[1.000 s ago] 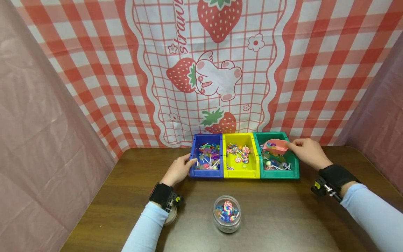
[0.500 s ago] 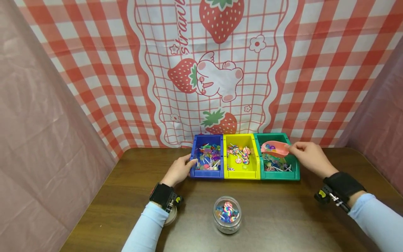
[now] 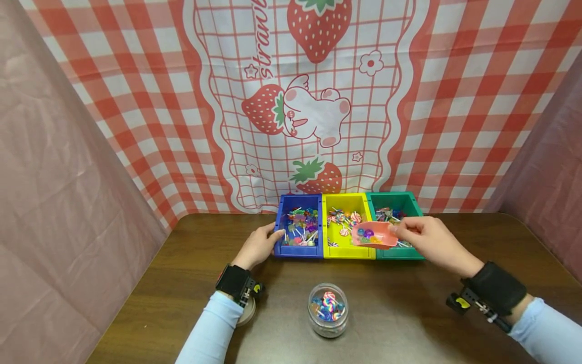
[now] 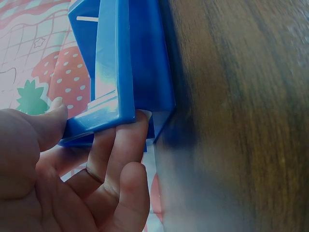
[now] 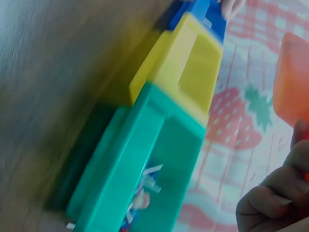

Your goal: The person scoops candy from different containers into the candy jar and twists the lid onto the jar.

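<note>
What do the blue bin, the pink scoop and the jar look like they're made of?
Blue bin: looks like glossy moulded plastic, with light streaks on its rim. Pink scoop, held by the right hand: probably thin plastic, smooth and slightly translucent. Jar: clear, candies visible through its wall; glass or clear plastic, can't tell which.

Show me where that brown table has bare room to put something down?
Bare wood lies right of the clear glass jar, below the right hand, and along the brown wooden table's left edge. It is crowded at the blue, yellow and green plastic bins.
</note>
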Demonstrator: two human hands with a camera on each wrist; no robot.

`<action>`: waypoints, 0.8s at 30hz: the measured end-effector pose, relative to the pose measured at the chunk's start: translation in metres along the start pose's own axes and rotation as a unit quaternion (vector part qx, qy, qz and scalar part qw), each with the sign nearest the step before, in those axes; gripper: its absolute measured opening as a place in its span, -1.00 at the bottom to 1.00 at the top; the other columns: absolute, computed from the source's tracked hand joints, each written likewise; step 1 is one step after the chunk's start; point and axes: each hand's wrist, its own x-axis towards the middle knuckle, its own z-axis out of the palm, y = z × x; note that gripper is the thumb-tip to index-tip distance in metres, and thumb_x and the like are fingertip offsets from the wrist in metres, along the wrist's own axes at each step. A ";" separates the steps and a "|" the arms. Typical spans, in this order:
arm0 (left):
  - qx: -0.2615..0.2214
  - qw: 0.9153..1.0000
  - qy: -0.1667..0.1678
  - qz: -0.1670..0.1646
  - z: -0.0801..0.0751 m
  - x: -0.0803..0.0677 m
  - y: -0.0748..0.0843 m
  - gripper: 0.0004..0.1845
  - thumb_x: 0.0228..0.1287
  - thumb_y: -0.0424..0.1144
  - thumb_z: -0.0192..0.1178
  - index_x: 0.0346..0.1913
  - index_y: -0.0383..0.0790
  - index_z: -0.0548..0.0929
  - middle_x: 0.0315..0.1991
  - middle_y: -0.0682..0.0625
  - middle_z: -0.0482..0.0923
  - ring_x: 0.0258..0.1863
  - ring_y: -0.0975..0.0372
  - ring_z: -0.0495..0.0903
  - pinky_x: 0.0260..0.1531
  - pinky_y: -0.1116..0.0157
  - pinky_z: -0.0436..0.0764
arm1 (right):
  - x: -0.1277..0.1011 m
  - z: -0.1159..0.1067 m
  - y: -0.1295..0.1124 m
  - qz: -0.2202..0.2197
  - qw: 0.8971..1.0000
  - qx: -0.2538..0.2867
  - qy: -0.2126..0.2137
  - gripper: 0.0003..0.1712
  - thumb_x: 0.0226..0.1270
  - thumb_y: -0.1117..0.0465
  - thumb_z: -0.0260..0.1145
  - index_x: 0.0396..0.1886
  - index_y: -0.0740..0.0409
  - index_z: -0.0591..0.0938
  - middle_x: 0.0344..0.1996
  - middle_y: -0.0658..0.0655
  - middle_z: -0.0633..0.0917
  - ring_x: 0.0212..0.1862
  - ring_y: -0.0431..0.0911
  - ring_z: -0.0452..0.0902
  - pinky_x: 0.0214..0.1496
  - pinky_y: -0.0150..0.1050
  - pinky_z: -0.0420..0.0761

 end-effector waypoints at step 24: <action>0.000 1.000 0.000 0.007 0.000 0.000 0.000 -0.47 0.54 0.03 0.04 0.45 -0.09 0.42 -0.56 0.00 0.56 -0.51 0.05 0.62 -0.40 0.21 0.47 | -0.030 0.040 -0.063 -0.071 0.989 -0.041 -0.121 -0.67 0.34 -0.14 0.37 -0.59 -0.19 0.60 -0.74 -0.24 0.39 -0.61 -0.30 0.32 -0.56 -0.39 0.31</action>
